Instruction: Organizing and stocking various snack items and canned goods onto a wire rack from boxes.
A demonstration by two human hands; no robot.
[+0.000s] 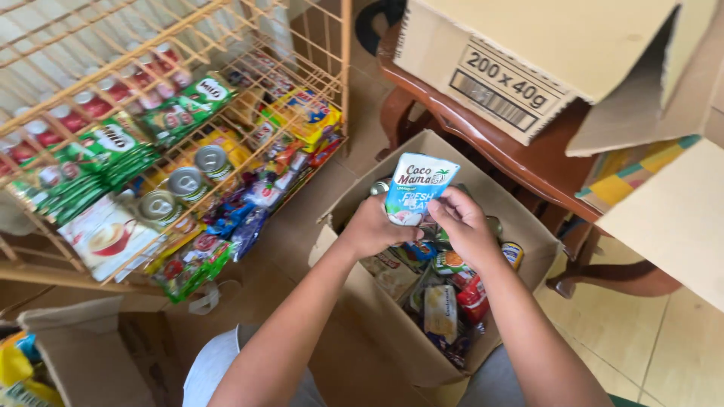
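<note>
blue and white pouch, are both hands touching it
Touching. The head view shows the left hand gripping the blue and white pouch at its lower left, and the right hand pinching its lower right edge.

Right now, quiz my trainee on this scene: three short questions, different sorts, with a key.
1. True or false: both hands hold the blue-and-white pouch above the open cardboard box.
2. Which hand pinches the pouch's lower right edge: A left, B right?
3. What stands left of the box, stocked with cans and sachets?

Key: 1 true; 2 B; 3 the yellow wire rack. The left hand has its grip at the lower left.
</note>
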